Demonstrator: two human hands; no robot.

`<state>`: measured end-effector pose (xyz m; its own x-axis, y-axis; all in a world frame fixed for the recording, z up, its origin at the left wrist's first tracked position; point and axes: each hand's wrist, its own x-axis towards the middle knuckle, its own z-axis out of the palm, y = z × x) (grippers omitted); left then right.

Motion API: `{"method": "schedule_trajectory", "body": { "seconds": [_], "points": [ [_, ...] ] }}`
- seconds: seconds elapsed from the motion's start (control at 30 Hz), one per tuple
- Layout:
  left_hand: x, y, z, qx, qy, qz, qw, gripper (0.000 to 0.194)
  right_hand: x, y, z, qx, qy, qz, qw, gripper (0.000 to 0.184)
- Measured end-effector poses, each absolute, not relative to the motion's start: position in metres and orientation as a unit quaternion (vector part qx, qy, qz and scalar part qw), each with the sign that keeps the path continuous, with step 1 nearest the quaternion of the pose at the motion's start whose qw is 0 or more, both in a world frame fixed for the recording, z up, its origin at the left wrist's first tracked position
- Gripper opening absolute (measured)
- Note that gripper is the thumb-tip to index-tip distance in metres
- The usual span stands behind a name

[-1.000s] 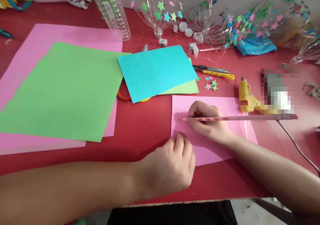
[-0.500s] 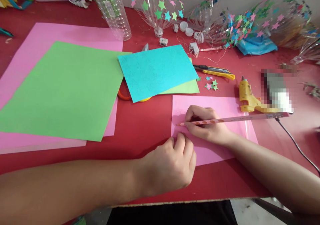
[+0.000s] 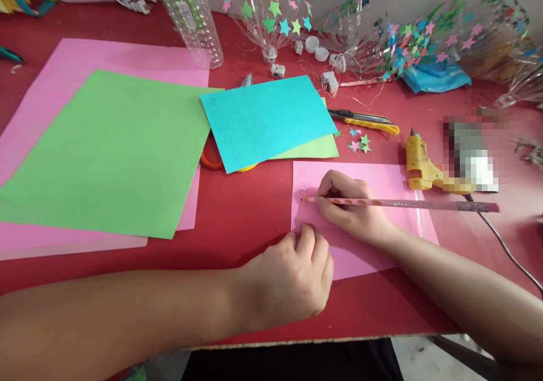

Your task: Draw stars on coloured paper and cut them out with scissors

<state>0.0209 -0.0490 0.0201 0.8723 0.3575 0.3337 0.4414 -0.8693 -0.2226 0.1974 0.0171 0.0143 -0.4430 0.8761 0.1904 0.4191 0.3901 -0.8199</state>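
Observation:
A pink pencil (image 3: 416, 203) with dark oval hollows is pinched in my right hand (image 3: 354, 208). Its tip meets a pink sheet of paper (image 3: 365, 256) near the left edge, and its long end points right. My left hand (image 3: 292, 273) is curled closed over the lower left corner of that sheet, knuckles up. What lies under its fingers, if anything, is hidden. Just beyond the sheet is a small cluster of paper stars (image 3: 360, 143). A blue sheet (image 3: 267, 124) lies farther back, over a light green one (image 3: 311, 148).
Large green paper (image 3: 110, 155) covers pink paper (image 3: 139, 56) at left. Scissors (image 3: 211, 163) peek from beneath the blue sheet. A box cutter (image 3: 369, 121), a yellow glue gun (image 3: 419, 163) and a clear bottle (image 3: 190, 25) stand around. Star-covered plastic domes (image 3: 267, 8) line the wall.
The pencil tip moved slightly toward me, then back away to the left part of the pink sheet, and its far end swung with it. My left hand has stayed almost still.

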Motion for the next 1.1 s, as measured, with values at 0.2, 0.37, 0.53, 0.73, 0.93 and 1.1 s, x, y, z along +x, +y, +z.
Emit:
{"method": "schedule_trajectory", "body": {
  "seconds": [0.2, 0.37, 0.53, 0.73, 0.93, 1.1],
  "points": [
    [0.0204, -0.0498, 0.0206, -0.956, -0.208, -0.141, 0.152, 0.016, 0.1979, 0.0172, 0.0128, -0.428, -0.763, 0.362, 0.322, 0.018],
    [0.0201, -0.0505, 0.0204, -0.957, -0.209, -0.132, 0.154, 0.017, 0.1988, 0.0174, 0.013, -0.425, -0.762, 0.37, 0.319, 0.019],
    [0.0202, -0.0508, 0.0196, -0.957, -0.208, -0.136, 0.148, 0.014, 0.2007, 0.0171, 0.0122, -0.425, -0.761, 0.376, 0.314, 0.02],
    [0.0203, -0.0498, 0.0187, -0.957, -0.209, -0.141, 0.14, 0.014, 0.2012, 0.017, 0.0135, -0.429, -0.758, 0.385, 0.304, 0.018],
    [0.0202, -0.0489, 0.0192, -0.957, -0.209, -0.141, 0.146, 0.016, 0.202, 0.0173, 0.0135, -0.424, -0.758, 0.393, 0.302, 0.018],
    [0.0202, -0.0503, 0.0189, -0.956, -0.21, -0.144, 0.143, 0.014, 0.2023, 0.0177, 0.0139, -0.417, -0.762, 0.394, 0.3, 0.018]
  ]
}}
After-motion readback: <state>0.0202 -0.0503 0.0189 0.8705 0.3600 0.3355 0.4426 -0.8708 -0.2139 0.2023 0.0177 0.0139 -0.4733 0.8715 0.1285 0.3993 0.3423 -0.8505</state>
